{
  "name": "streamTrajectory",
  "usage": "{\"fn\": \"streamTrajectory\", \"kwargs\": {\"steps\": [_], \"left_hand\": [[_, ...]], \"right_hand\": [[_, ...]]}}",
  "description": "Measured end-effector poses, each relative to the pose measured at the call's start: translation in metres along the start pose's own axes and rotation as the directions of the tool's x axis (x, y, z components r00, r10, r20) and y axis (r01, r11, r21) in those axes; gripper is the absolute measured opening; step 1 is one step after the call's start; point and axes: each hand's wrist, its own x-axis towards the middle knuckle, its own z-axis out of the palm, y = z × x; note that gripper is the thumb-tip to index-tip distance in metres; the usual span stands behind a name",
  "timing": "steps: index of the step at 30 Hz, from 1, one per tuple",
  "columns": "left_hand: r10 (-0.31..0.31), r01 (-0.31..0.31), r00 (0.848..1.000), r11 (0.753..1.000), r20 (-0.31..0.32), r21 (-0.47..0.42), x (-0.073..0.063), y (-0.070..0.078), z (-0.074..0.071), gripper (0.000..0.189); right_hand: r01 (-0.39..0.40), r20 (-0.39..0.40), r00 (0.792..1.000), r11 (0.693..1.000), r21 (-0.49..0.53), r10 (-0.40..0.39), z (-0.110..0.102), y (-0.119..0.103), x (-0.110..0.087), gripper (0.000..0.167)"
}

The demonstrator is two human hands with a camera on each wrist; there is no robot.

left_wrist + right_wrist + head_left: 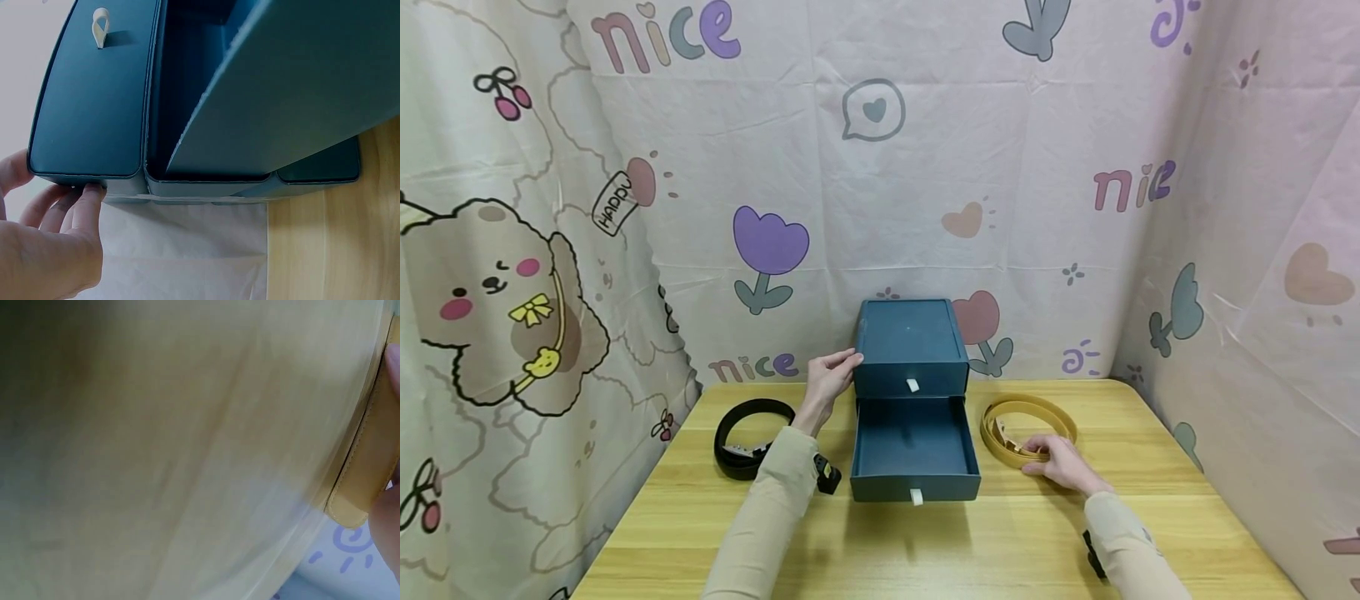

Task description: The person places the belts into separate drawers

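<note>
One black belt point(724, 437) and one yellow belt point(990, 421) are counted, two in all, with one metal buckle point(743, 451) seen on each. One blue drawer unit point(910, 329) is shown, in which one upper drawer point(883, 381), one middle drawer point(887, 488) and one lower drawer point(320, 164) are made out, three in total, one being pulled out. Two white pull tabs point(917, 497) are visible. One left hand point(827, 379) and one right hand point(1063, 462) are seen, together with two sleeves point(775, 500) and two black wrist devices point(827, 473). One tabletop point(1015, 550) is shown. On the cloth point(887, 208), one bear point(505, 300) and one speech bubble point(874, 109) are printed, and "nice" is read three times.
</note>
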Motion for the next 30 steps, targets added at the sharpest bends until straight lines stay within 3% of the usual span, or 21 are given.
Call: {"fn": "streamTrajectory", "kwargs": {"steps": [5,12,18,27,30], "left_hand": [[0.031,-0.031,1.0,1.0,-0.003,-0.004,-0.002,0.0,0.0,0.046],[-0.022,0.022,1.0,1.0,0.002,-0.002,0.002,0.001,0.001,0.044],[-0.032,0.032,0.999,0.999,-0.002,-0.001,0.003,0.001,0.001,0.043],[0.047,-0.046,0.999,0.999,0.026,-0.018,0.003,-0.006,-0.003,0.051],[0.038,-0.038,0.999,0.999,0.026,-0.018,0.003,-0.007,-0.003,0.05]], "right_hand": [[0.017,0.006,1.0,1.0,-0.001,-0.017,-0.001,0.002,0.0,0.023],[0.009,-0.038,0.999,1.0,0.013,-0.008,0.001,0.004,0.0,0.031],[-0.01,-0.07,0.997,0.997,0.071,0.015,-0.002,0.001,-0.001,0.03],[-0.039,-0.084,0.995,0.992,0.123,0.05,-0.01,-0.005,-0.003,0.032],[-0.038,-0.1,0.994,0.993,0.109,0.049,-0.012,-0.006,-0.004,0.032]]}}
